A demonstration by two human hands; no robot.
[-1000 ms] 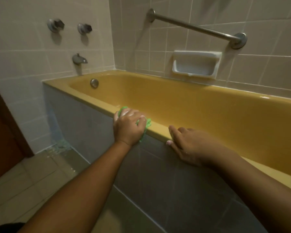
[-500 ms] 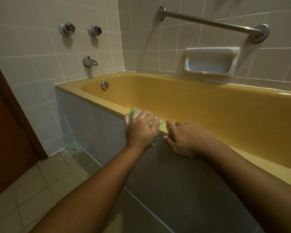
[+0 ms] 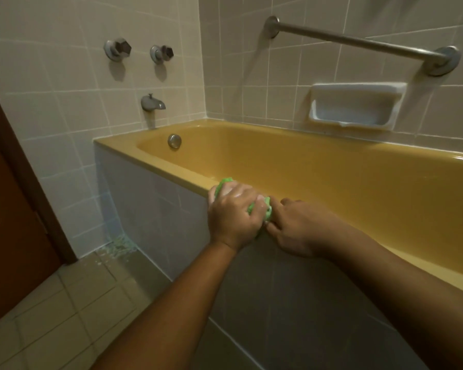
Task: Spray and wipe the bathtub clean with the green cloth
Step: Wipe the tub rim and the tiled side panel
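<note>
A mustard-yellow bathtub (image 3: pixel 318 182) runs along the tiled wall, with a grey tiled front panel. My left hand (image 3: pixel 233 213) grips a bunched green cloth (image 3: pixel 266 212) and presses it on the tub's near rim. Green shows above the knuckles and between the two hands. My right hand (image 3: pixel 294 228) rests on the same rim just to the right, fingers fairly straight, its fingertips touching the cloth. No spray bottle is in view.
A spout (image 3: pixel 153 102) and two tap knobs (image 3: pixel 138 50) sit on the left wall. A grab bar (image 3: pixel 358 42) and a white soap dish (image 3: pixel 356 106) are on the far wall. A brown door (image 3: pixel 14 209) stands at left; wet specks lie on the floor tiles.
My left hand has slid the cloth rightwards along the rim until it meets my right hand's fingertips. The view has shifted left, so the taps sit further right in frame.
</note>
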